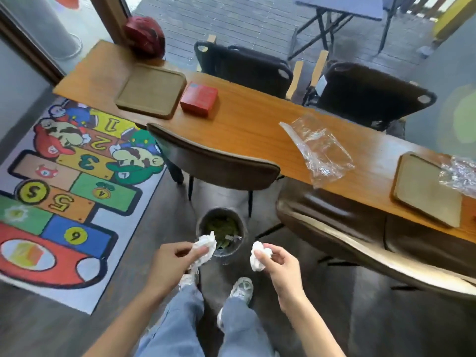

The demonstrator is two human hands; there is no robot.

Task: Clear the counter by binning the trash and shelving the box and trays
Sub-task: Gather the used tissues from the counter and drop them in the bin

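My left hand (175, 261) grips a crumpled white tissue (204, 247) at the near rim of a round dark bin (199, 224) on the floor. Just right of the bin, my right hand (279, 264) holds a second tissue wad (258, 257). On the wooden counter (247, 119) lie a brown tray (152, 90), a red box (199, 99), a clear plastic wrapper (319, 149) and a second tray (425, 191) with crinkled plastic (459, 176) on its far corner.
A dark chair (213, 161) stands between the bin and the counter; another chair (360, 251) is at the right. A colourful numbered mat (64, 181) covers the floor on the left. A red helmet (145, 36) rests on the counter's far end.
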